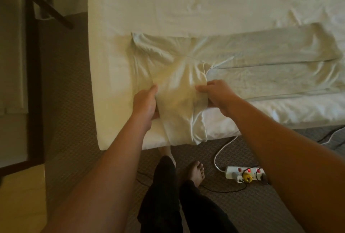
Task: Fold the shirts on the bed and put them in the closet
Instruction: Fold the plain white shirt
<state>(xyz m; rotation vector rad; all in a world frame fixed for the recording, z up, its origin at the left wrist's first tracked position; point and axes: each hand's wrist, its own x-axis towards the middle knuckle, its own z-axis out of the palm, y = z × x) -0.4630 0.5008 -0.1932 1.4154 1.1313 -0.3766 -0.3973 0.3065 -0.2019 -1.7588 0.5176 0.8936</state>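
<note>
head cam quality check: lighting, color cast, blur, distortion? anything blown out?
Head view: dim, warm yellow cast; the pale shirt barely separates from the bed sheet. Wide-angle stretch enlarges the forearms near the bottom edge. Left hand and right hand are slightly soft, shading the cloth under them. Power strip lights glow red, slightly bloomed; nothing else clipped.

No readable text, label, brand, number or sign anywhere; power strip (245,173) at five o'clock too small and blurred to read any marking.
</note>
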